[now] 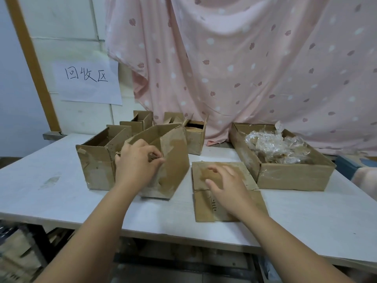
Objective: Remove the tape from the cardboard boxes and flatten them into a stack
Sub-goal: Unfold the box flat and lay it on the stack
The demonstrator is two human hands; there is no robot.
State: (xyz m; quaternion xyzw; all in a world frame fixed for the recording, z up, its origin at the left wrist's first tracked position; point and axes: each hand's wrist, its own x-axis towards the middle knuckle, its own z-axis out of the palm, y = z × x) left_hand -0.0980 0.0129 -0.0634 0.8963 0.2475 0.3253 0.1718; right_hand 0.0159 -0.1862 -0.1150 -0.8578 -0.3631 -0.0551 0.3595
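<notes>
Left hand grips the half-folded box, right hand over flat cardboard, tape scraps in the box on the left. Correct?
One error: head view shows the tape scraps in the wide box on the right, not left. Left hand grips the half-folded box; right hand over flat cardboard.

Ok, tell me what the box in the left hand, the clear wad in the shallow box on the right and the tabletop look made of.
Box: brown cardboard, matte and scuffed, with patches where the top layer looks peeled.
Clear wad: likely used plastic tape, since it is glossy, crumpled and catches light.
Tabletop: smooth, pale matte surface, possibly laminate; its core is hidden.
</notes>
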